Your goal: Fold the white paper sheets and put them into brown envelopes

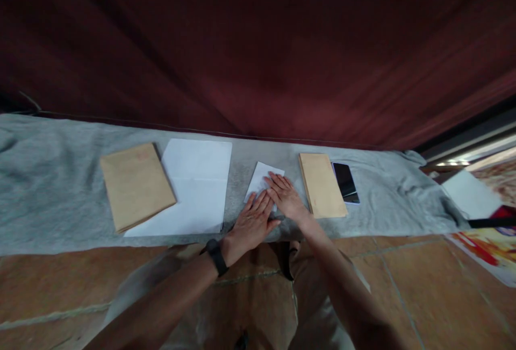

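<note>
A small folded sheet of white paper (pixel 257 179) lies on the grey cloth in front of me. My left hand (pixel 252 221), below a black wristband, rests flat on its lower part with the fingers stretched out. Pressed flat over the paper's right side is my right hand (pixel 285 195), its fingertips close to those of the left. Both hands cover much of the paper, so its lower edge is mostly hidden. Neither hand grips anything.
Left of my hands, brown paper envelopes (pixel 137 186) overlap large white sheets (pixel 197 188). On the right lie a stack of narrower brown envelopes (pixel 322 184) and a phone (pixel 345 182). Grey cloth (pixel 395 191) covers the narrow surface, backed by a dark red curtain (pixel 258 59).
</note>
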`<state>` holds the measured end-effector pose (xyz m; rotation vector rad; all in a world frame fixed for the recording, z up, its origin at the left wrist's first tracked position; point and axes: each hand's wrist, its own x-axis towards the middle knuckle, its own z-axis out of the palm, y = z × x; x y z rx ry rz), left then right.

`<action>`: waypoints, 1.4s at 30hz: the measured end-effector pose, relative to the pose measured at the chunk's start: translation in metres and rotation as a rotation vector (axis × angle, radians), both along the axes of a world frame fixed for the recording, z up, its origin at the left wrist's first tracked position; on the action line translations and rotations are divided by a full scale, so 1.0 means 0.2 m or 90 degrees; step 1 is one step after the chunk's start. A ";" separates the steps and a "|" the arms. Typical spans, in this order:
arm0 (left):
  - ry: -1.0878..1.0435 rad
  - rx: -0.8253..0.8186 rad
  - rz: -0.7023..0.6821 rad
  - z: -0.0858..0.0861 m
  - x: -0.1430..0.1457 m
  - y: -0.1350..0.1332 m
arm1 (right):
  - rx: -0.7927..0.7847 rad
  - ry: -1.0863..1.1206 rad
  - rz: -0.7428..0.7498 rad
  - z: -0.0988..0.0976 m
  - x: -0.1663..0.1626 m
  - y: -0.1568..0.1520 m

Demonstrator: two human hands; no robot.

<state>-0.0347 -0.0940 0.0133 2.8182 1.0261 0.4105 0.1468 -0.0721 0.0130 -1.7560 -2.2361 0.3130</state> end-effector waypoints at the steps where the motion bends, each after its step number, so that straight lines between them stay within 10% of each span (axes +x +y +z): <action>1: -0.006 0.004 0.011 -0.01 -0.01 0.00 | 0.006 -0.016 -0.020 0.00 0.01 0.00; 9: -0.018 0.006 0.205 -0.03 -0.06 0.04 | 0.029 -0.060 -0.136 -0.04 0.03 0.02; 24: -0.347 -0.272 0.298 -0.02 -0.04 0.32 | 0.091 0.029 -0.232 -0.06 0.00 0.04; 29: -0.466 -0.227 0.312 0.18 -0.07 0.37 | 0.137 0.232 -0.296 -0.02 0.06 0.08; 34: -0.332 0.093 0.132 0.33 -0.16 0.31 | 0.185 0.407 -0.366 0.07 0.16 0.09; 42: -0.022 0.128 -0.094 0.14 -0.18 0.10 | 0.151 0.362 -0.280 0.11 0.13 0.01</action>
